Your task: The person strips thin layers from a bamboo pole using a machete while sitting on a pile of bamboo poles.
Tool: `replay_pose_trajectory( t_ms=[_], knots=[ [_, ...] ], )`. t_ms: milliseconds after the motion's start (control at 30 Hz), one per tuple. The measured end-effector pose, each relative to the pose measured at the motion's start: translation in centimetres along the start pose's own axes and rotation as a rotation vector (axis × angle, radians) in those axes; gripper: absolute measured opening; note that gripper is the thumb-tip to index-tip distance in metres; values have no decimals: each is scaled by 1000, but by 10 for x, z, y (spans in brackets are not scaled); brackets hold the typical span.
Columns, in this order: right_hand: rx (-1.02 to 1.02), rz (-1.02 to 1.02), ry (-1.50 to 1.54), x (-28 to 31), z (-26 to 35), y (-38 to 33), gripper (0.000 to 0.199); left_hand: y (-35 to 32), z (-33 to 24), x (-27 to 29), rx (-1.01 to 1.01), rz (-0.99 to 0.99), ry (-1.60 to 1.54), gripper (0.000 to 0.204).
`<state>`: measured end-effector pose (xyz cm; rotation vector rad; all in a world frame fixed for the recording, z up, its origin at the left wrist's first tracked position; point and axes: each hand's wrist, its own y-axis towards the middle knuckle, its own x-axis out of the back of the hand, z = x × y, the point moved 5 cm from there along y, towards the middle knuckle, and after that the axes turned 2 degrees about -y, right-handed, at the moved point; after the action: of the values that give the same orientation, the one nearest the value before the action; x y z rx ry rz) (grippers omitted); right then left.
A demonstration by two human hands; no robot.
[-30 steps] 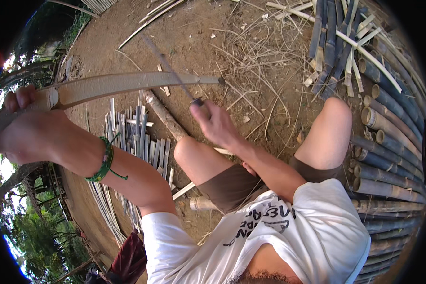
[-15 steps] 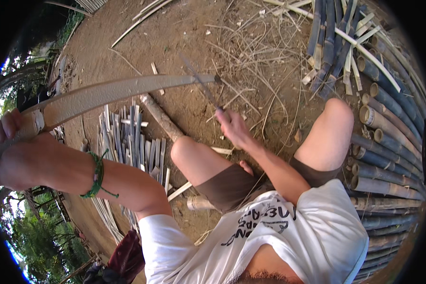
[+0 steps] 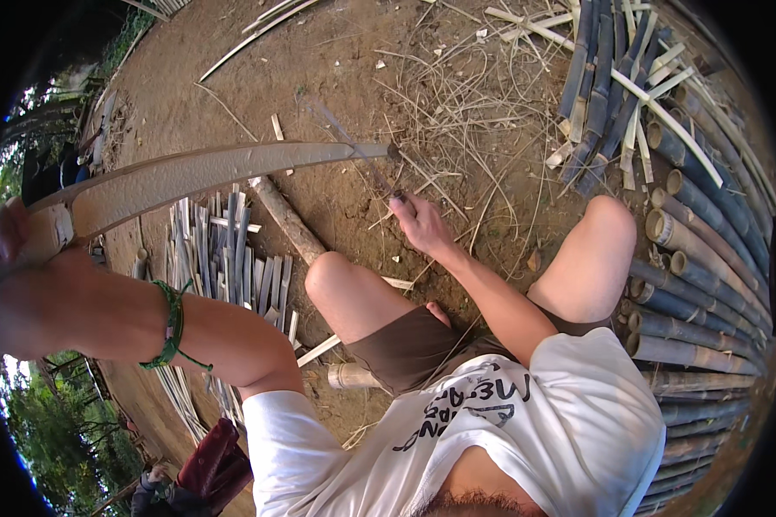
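Observation:
At the far left my left hand [image 3: 13, 258] is closed round the near end of a long split bamboo piece [image 3: 198, 172]. Its pale inner face shows, with a node close to my fingers, and it curves across to a dark tip at the middle. My right hand [image 3: 424, 226] grips the dark handle of a knife [image 3: 374, 175]. The thin blade is blurred and crosses the bamboo near that tip; I cannot tell whether it touches. A green cord bracelet [image 3: 172, 323] circles my left wrist.
Cut bamboo strips [image 3: 211, 246] are piled left of my knees beside a wooden pole [image 3: 283, 215]. Thin shavings [image 3: 466, 121] litter the dirt ahead. Dark split bamboo [image 3: 591, 86] and stacked bamboo poles [image 3: 690, 345] lie to the right. A dark red cloth [image 3: 211, 461] shows at lower left.
The blade has shifted slightly left along the bamboo and looks more blurred. My right hand has barely moved, and my left hand keeps its hold. The whole view has tilted a little.

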<state>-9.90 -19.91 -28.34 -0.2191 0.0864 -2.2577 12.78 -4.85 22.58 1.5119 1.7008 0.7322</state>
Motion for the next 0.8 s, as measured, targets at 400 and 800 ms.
replay_pose_trajectory(
  t_ms=[400, 800],
  knots=[
    [-65, 54, 275, -10, 88, -18, 51, -64, -51, -84, 148, 132, -368, 27],
    [-4, -16, 12, 2, 72, -3, 58, -46, -33, -65, 141, 450, -590, 33]
  ],
)
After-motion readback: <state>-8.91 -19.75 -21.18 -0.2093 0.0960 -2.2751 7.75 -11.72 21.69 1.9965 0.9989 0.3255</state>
